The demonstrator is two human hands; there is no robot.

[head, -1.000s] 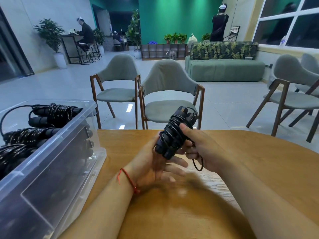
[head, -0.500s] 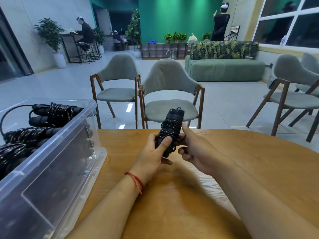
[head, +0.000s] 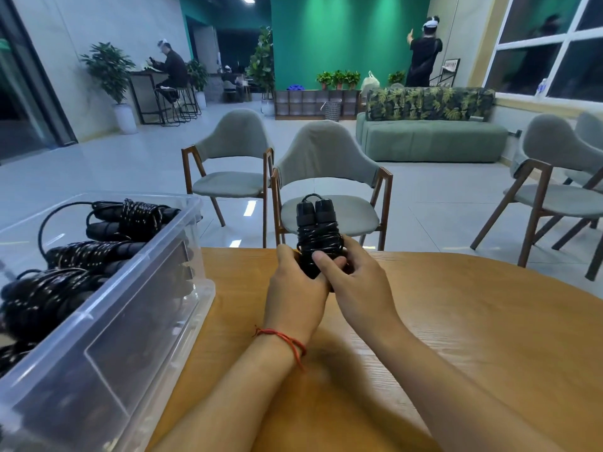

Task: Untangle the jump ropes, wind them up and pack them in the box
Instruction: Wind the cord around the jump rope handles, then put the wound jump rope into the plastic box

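Item: one wooden table (head: 456,321) with a curved far edge; just beyond it stood a grey upholstered chair (head: 329,164) on a dark wooden frame, a second chair (head: 235,138) to its left and matching chairs (head: 554,151) at the right. Further back were a green sofa (head: 430,141) with a leaf-patterned backrest (head: 430,102), a low shelf unit (head: 310,104) bearing small potted plants (head: 339,78) before the green wall (head: 342,37), and a wire basket (head: 332,110) in front of the shelf. At the left, a tall plant (head: 109,70) in a white pot stood beside a high counter (head: 143,89) where a seated person (head: 171,65) sat, and a standing person (head: 424,53) was behind the sofa.
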